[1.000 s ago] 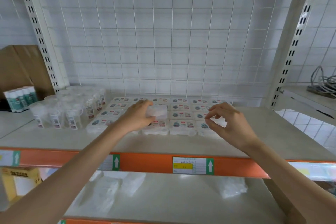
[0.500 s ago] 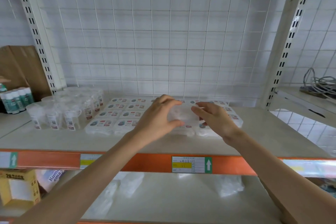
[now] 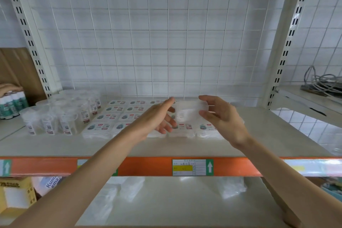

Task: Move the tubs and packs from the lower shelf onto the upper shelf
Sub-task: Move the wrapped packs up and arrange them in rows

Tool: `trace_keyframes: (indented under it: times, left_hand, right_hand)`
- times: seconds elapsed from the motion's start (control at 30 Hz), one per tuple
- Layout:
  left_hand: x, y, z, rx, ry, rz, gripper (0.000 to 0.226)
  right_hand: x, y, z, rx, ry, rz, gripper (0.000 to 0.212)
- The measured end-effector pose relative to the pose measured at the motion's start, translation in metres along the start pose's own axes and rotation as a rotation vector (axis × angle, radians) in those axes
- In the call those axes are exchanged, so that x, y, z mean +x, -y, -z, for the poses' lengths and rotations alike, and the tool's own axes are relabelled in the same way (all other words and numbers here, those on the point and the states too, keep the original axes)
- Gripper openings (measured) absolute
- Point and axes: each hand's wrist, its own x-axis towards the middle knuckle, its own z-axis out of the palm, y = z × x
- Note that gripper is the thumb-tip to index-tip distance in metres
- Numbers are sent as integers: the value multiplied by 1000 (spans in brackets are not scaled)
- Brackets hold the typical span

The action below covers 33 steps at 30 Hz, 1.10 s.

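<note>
Head view. My right hand (image 3: 223, 117) pinches a translucent pack (image 3: 187, 112) between thumb above and fingers below, holding it off the surface over the right part of the grid of labelled packs (image 3: 114, 116) on the upper shelf (image 3: 277, 135). My left hand (image 3: 159, 119) is open, fingers straight, just beside the pack's left edge; I cannot tell whether the forefinger touches it. I judge that the pinch at one end leaves the underside free, so the pack can be lowered flat into a row, with the left hand placed to steady or square it. Clear tubs (image 3: 61, 116) stand grouped at the shelf's left, tall stock apart from the flat packs, labels facing the near side. Below the orange shelf edge (image 3: 144, 166) and its price label (image 3: 188, 167), loose packs (image 3: 129, 189) lie on the lower shelf (image 3: 175, 207), so I judge the transfer partly done.
</note>
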Motion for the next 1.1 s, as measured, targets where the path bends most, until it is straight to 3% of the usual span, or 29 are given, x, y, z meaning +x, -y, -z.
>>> trace_keyframes:
  times: [0.2, 0.33, 0.43, 0.6, 0.7, 0.97, 1.1]
  left_hand:
    - [3, 3, -3, -125, 68, 89, 29]
    - [7, 12, -5, -334, 67, 19, 36]
    - [9, 14, -3, -409, 29, -36, 47]
    - [11, 18, 2, -408, 31, -68, 50]
    - [13, 20, 3, -378, 43, -69, 50]
    - [13, 19, 1, -282, 93, -66, 40]
    - [15, 20, -1, -280, 60, -57, 31]
  right_hand:
    - [-5, -7, -1, -166, 50, 146, 47]
    - [-7, -8, 2, -319, 40, 197, 49]
    - [-8, -8, 4, -378, 107, 131, 45]
    - [-1, -4, 3, -58, 56, -130, 29]
    - [4, 1, 3, 10, 41, -265, 30]
    - [6, 1, -4, 141, 169, -405, 27]
    - [6, -3, -5, 165, 136, -410, 33]
